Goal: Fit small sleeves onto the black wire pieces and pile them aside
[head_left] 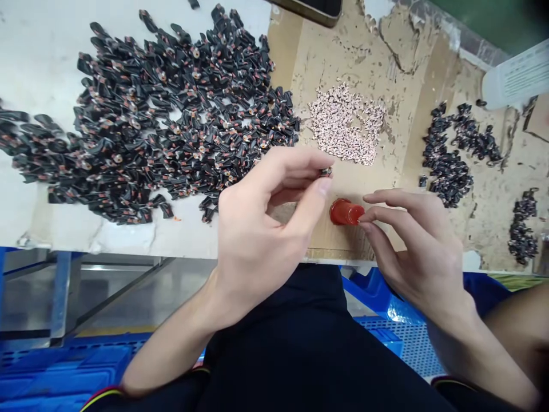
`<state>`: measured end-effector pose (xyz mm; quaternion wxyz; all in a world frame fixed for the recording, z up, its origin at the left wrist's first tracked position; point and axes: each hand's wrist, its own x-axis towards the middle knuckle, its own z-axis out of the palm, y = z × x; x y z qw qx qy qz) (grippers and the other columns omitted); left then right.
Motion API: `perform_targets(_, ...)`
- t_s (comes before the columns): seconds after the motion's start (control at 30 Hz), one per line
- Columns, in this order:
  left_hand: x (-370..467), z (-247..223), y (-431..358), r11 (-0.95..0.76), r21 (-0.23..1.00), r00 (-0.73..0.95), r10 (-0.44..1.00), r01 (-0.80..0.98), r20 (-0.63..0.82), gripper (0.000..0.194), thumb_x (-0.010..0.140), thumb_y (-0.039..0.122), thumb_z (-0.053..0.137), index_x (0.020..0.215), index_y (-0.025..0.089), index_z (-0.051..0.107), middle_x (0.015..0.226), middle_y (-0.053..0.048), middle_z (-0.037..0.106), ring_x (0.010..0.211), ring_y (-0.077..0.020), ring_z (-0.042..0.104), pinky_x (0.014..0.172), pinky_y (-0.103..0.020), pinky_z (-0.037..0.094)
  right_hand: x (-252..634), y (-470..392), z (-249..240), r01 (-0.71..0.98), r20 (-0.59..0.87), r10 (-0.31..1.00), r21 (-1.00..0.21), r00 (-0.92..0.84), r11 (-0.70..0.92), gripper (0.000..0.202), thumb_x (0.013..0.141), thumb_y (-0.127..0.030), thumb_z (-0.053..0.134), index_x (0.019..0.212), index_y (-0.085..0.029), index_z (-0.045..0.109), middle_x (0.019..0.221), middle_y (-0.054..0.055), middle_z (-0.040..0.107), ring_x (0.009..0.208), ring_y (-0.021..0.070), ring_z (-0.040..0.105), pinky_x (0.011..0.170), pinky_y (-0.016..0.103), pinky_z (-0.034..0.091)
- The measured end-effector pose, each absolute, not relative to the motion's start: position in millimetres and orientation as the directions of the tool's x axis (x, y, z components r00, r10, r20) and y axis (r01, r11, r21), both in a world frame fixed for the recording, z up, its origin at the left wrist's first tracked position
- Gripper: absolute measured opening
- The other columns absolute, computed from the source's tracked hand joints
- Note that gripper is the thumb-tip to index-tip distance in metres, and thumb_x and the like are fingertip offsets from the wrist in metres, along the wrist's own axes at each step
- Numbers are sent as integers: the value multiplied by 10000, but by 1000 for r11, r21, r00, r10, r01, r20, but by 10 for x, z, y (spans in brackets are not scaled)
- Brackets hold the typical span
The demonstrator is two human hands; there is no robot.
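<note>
My left hand pinches a small dark part with a metallic glint between thumb and forefinger, above the table's front edge. Most of that part is covered by the fingertips. To its right a small red cup-shaped piece stands on the cardboard. At the cup's right side is my right hand, thumb and forefinger pressed together at its rim. Whatever tiny thing they may hold is too small to make out. Behind the cup lies a heap of tiny copper-coloured pieces.
A large heap of black parts with copper-coloured bits covers the left of the table. Smaller dark piles lie on the right. A white container and a phone-like object are at the back. Blue crates stand below. Someone's bare limb shows at right.
</note>
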<state>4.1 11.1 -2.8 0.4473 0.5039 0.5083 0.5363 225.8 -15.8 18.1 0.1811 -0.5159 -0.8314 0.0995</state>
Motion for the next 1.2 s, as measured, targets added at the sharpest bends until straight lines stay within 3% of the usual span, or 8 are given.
perform_targets(0.07,38,-21,104,-97,995,-85,992,15,98,166,940,115,748,1051,234,780,1017,23,819,883,-133,801,835,-241,695,2252,-174,201,819,187,918,-414,-350,396,270,925,-118,717,1113,-310,696,1243,70,738,1151,296,700,999,501,545)
perform_targets(0.17,58,-10,80,-45,996,0,999,-80,45,196,940,79,725,1024,235,808,1048,13,817,854,-122,800,794,-211,696,2214,-199,275,729,162,968,-638,-189,249,203,933,-127,719,1053,-290,722,1172,63,739,1115,275,703,1001,476,542)
perform_targets(0.27,120,5,57,140,966,158,982,-219,-107,208,918,59,731,1017,225,809,949,4,823,786,-136,809,737,-203,701,2159,-213,362,491,40,998,-869,-53,61,142,975,-151,685,996,-283,733,1108,54,734,1077,241,705,956,427,578)
perform_targets(0.33,173,12,51,252,916,249,952,-311,-178,204,903,66,747,1030,217,797,881,0,821,747,-146,812,712,-203,704,2129,-219,397,330,-54,998,-943,-11,-47,114,993,-187,680,986,-285,739,1107,49,739,1086,229,708,960,409,608)
perform_targets(0.43,233,16,55,344,850,330,918,-398,-217,149,898,94,769,994,206,788,865,-9,824,735,-148,816,717,-202,706,2097,-230,406,223,-105,994,-969,25,-108,104,992,-199,693,993,-288,746,1121,41,754,1097,213,723,972,382,638)
perform_targets(0.83,257,49,43,439,786,373,883,-436,-286,116,879,92,796,940,191,783,801,-6,815,701,-141,812,695,-181,696,2041,-227,380,371,27,1000,-928,6,23,75,971,-208,724,970,-278,748,1032,43,790,984,210,780,843,337,671)
perform_targets(1.03,262,67,47,470,769,379,869,-434,-317,84,876,126,811,900,195,768,775,-3,803,695,-140,806,693,-192,691,2042,-213,367,369,75,996,-925,-44,86,187,943,-133,740,1020,-297,786,1011,22,812,959,191,791,810,309,676)
perform_targets(1.2,272,98,62,527,683,372,848,-505,-379,115,851,107,819,837,182,734,754,13,782,671,-98,779,689,-152,658,2037,-224,292,309,104,993,-947,53,82,313,891,-107,796,1100,-339,807,1034,-5,839,934,193,811,780,312,705)
